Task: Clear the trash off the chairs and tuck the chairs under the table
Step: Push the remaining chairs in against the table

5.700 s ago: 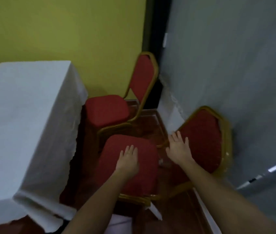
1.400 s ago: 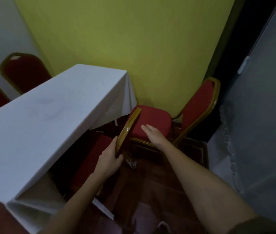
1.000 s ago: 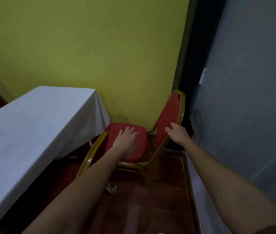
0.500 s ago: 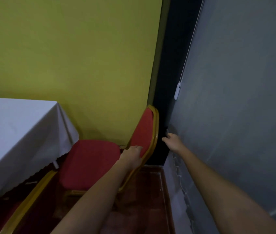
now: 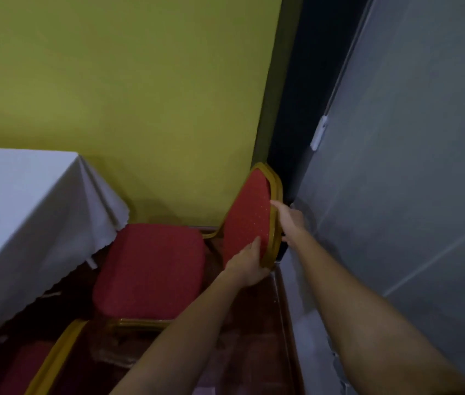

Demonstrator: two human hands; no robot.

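A red padded chair (image 5: 151, 269) with a gold frame stands in the corner, its seat bare, its front near the hanging white tablecloth. My left hand (image 5: 250, 263) grips the lower edge of its backrest (image 5: 250, 220), fingers on the red pad. My right hand (image 5: 289, 220) holds the backrest's gold frame from the rear side, thumb over the edge. The table (image 5: 12, 206) under the white cloth fills the left. A second chair's gold backrest (image 5: 54, 357) shows at the bottom left, tucked under the table.
A yellow wall runs behind the chair. A grey wall closes in on the right, with a dark gap at the corner. The floor is dark reddish wood, with a pale, blurred scrap (image 5: 117, 357) lying below the chair's front rail.
My left hand left the seat and took the backrest's lower edge. My right hand came back from near the grey wall onto the frame. The view shifted slightly.
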